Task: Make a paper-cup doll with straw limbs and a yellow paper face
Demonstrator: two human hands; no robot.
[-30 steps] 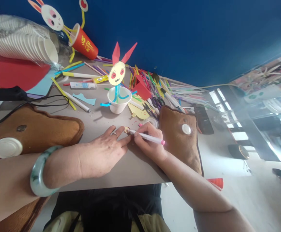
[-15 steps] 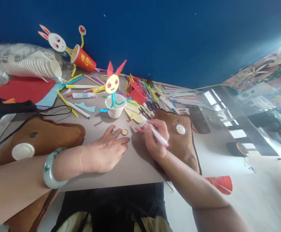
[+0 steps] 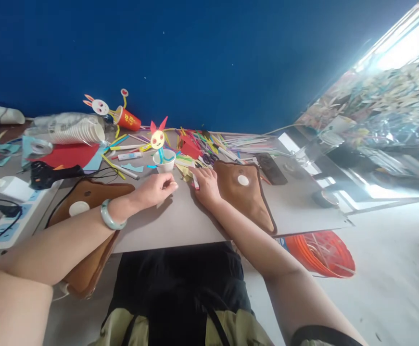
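Observation:
My left hand [image 3: 155, 191], with a pale green bangle [image 3: 111, 215] on its wrist, hovers over the table with its fingers curled together. What they hold, if anything, is hidden. My right hand [image 3: 207, 187] is closed around a white marker [image 3: 195, 181] with a pink-red end, low over the paper scraps [image 3: 184, 172]. Just beyond both hands stands a white paper cup [image 3: 164, 164]. From it rises a yellow round face [image 3: 157, 140] with red ears and blue pipe-cleaner limbs.
Brown cushions [image 3: 247, 206] lie on either side. Behind are colourful pipe cleaners [image 3: 227, 144], scissors [image 3: 209, 157], a glue stick [image 3: 130, 156] and a red cup [image 3: 128, 119] with a rabbit figure. A glue gun [image 3: 52, 174] and power strip [image 3: 9, 226] are left; an orange bucket [image 3: 321, 252] stands below right.
My left hand has lifted from the table and curled its fingers; the small round disc beside it no longer shows. My right hand has moved the marker toward the scraps. The view has tilted up.

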